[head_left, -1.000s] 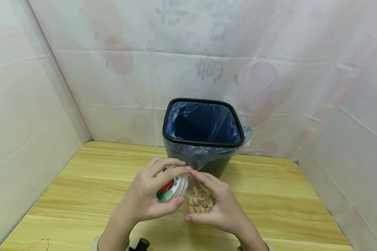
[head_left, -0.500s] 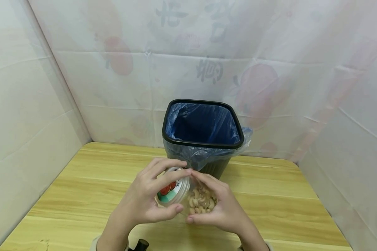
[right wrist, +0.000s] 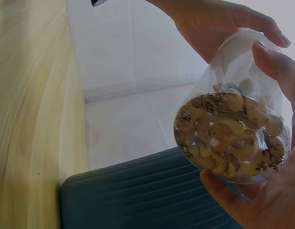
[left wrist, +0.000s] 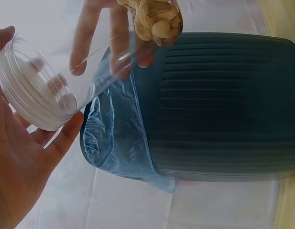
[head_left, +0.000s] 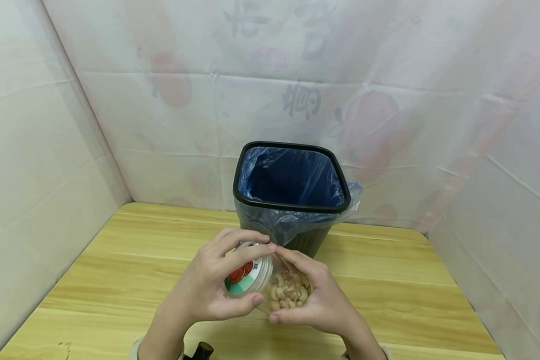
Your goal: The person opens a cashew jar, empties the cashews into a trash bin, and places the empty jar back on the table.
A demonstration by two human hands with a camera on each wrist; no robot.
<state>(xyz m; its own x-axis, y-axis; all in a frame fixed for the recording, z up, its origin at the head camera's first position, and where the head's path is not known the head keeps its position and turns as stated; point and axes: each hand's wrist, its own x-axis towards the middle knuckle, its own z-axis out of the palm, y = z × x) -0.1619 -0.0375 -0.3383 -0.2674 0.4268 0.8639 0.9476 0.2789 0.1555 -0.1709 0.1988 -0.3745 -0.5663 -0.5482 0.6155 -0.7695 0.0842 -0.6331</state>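
Landmark for this record is the bin [head_left: 312, 240], which stands upright on the wooden table [head_left: 409, 280]. It has a dark ribbed wall, a black rim [head_left: 292, 205] and a blue plastic liner [head_left: 270, 177], which is folded outward over the rim and hangs loose.

A clear jar [head_left: 269, 290] is held above the table, just on the near side of the bin; whether the two touch cannot be determined. The jar is tilted, its capped end toward the left of the bin's front and its base toward the right. Pale curved nuts, seemingly cashews [head_left: 290, 289], lie gathered in the base end, with dark specks [right wrist: 199, 107] among them.

Left hand [head_left: 212, 281], to the near left of the bin: fingers and thumb curved around the lid [head_left: 247, 270], which bears a red, white and green label. Right hand [head_left: 315, 290], directly before the bin: fingers and thumb wrapped about the base end of the jar.

A short black cylindrical object [head_left: 203, 351] shows well to the near left of the bin, by the left sleeve [head_left: 136, 348]. Behind the bin hangs a pale backdrop [head_left: 261, 112] with faded fruit prints and characters.
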